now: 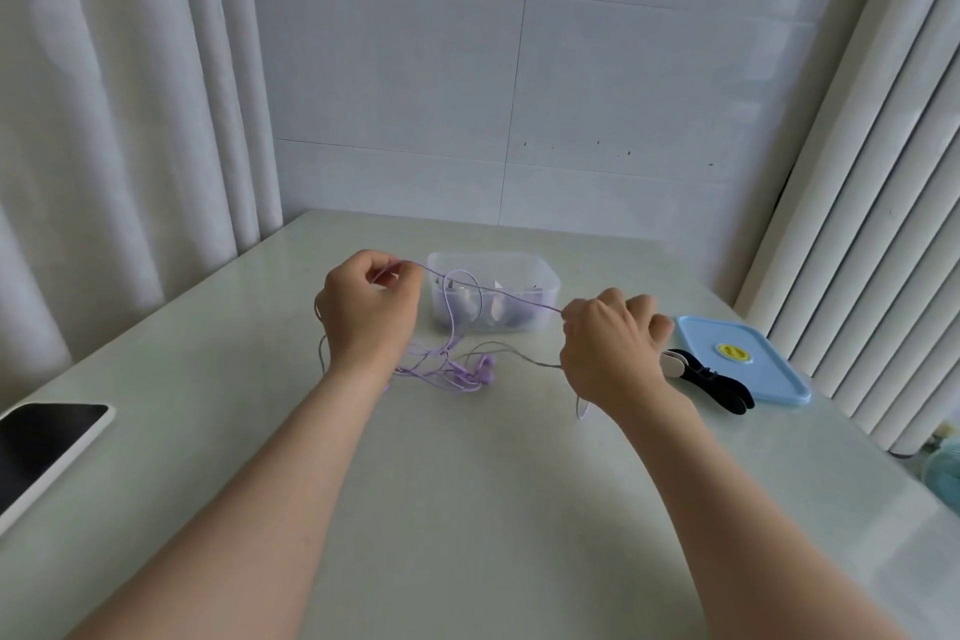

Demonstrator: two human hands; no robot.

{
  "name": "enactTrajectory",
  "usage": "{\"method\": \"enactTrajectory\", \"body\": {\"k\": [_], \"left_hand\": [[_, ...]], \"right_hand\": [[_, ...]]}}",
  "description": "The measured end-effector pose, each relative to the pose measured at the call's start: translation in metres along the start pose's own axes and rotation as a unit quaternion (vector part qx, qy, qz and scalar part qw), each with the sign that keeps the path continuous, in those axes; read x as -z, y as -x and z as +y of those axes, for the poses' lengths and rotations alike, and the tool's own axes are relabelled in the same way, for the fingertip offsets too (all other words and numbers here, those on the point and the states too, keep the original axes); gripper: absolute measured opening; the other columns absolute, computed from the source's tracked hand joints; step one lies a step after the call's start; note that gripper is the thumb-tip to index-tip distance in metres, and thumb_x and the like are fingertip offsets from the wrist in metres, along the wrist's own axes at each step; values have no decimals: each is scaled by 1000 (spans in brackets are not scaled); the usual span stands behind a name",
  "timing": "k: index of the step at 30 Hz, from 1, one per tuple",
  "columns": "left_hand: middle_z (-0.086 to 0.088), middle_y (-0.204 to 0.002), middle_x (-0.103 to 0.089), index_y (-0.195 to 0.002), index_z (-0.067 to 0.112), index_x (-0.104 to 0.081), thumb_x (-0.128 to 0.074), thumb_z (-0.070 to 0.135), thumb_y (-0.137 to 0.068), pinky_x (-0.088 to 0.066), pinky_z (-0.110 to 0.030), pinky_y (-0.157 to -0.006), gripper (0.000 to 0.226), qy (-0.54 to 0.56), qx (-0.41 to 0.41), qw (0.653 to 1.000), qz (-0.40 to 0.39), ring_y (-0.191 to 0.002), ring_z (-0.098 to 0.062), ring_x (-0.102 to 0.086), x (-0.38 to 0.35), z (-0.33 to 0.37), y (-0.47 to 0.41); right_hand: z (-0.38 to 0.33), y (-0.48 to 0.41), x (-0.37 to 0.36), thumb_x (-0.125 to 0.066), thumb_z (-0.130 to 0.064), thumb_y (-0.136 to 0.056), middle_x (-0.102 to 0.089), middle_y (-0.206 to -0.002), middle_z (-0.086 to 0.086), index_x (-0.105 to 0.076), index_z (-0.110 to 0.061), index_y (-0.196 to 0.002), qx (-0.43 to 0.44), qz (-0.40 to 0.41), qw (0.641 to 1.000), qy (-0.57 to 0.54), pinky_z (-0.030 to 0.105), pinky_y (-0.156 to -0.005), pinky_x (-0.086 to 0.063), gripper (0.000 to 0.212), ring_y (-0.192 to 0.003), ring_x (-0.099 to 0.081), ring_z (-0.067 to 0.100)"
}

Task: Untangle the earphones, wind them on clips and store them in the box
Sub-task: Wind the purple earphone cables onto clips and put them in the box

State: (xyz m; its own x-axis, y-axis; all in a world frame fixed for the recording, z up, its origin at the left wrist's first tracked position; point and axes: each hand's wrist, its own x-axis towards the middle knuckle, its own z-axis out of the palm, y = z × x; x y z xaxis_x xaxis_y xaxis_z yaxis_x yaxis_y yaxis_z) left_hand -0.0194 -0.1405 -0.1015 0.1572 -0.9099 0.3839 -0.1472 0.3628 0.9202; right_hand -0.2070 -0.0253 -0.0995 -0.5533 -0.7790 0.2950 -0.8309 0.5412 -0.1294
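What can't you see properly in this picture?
All in the head view.
Clear box: its cloudy wall blurs what lies inside.
Dark-screened device: cut off by the left edge.
Black clips: partly behind the right hand.
Yellow sticker on the blue lid: too small to read.
Purple earphone cord: tangle too fine to trace.

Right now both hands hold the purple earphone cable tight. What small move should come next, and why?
Probably raise both hands a little and shake gently, so the loops fall apart. The left hand and right hand pinch the purple earphone cable taut, yet a tangle with the earbuds lies on the table below, before the clear box.
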Motion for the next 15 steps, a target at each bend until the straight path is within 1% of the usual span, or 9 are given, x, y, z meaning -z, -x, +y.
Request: {"method": "enactTrajectory", "body": {"k": [2,4,5,6,8,9,10,12,15], "left_hand": [[14,-81,-73,-82,22,-76,-71,24,-83,-52,-28,-78,5,2,-12,1000,-22,-80,-2,-65,0,1,1],[16,-80,-74,-81,24,-77,-73,24,-83,-49,-24,-75,4,0,-24,998,-54,-79,1,-65,-1,0,3],[16,-79,-74,-80,25,-77,-74,24,-83,-48,-22,-72,4,-5,-34,997,-70,-79,1,-66,-2,0,4],[16,-79,-74,-80,26,-78,-75,25,-83,-48,-22,-70,4,-10,-46,995,-85,-78,0,-66,-3,0,4],[15,-80,-74,-80,27,-78,-76,25,-83,-47,-20,-67,4,-16,-66,992,-103,-77,-5,-66,-5,1,6],[14,-80,-74,-80,27,-78,-77,24,-83,-47,-20,-66,4,-20,-75,991,-107,-75,-7,-65,-6,1,6],[13,-79,-74,-80,27,-78,-77,23,-82,-47,-20,-66,5,-25,-83,990,-109,-73,-8,-65,-7,2,7],[11,-76,-74,-79,25,-78,-77,21,-81,-48,-20,-66,5,-32,-96,989,-111,-71,-8,-64,-8,4,8],[10,-73,-73,-78,24,-78,-77,19,-81,-48,-20,-66,6,-43,-112,986,-117,-68,-6,-62,-8,4,9]], "right_hand": [[0,1,6,-58,-12,-83,-53,-131,-2,-48,-35,-144,45,-46,991,-115,39,-94,-24,66,-121,-38,30],[-5,8,12,-73,-22,-80,-53,-138,-11,-33,-46,-153,114,-70,958,-255,36,-103,-26,86,-131,-40,20],[-8,12,12,-80,-26,-79,-53,-138,-14,-34,-49,-152,152,-71,933,-318,34,-105,-31,90,-132,-43,14],[-12,14,11,-84,-27,-79,-54,-137,-16,-37,-49,-151,181,-65,907,-374,30,-105,-37,88,-131,-47,8],[-17,13,8,-80,-24,-86,-59,-134,-14,-49,-46,-146,191,-52,864,-463,26,-98,-50,72,-119,-61,3],[-19,10,6,-74,-23,-90,-61,-132,-10,-53,-44,-143,176,-52,848,-497,30,-94,-55,60,-109,-69,7],[-22,9,5,-67,-21,-94,-62,-128,-6,-57,-41,-140,163,-51,845,-507,34,-90,-58,51,-96,-73,11],[-24,9,-2,-61,-21,-95,-63,-115,-2,-64,-37,-131,154,-19,874,-461,31,-80,-54,40,-76,-69,10],[-27,11,-9,-72,-29,-88,-61,-78,-8,-69,-29,-105,162,53,920,-353,20,-65,-41,16,-64,-54,4]]}}
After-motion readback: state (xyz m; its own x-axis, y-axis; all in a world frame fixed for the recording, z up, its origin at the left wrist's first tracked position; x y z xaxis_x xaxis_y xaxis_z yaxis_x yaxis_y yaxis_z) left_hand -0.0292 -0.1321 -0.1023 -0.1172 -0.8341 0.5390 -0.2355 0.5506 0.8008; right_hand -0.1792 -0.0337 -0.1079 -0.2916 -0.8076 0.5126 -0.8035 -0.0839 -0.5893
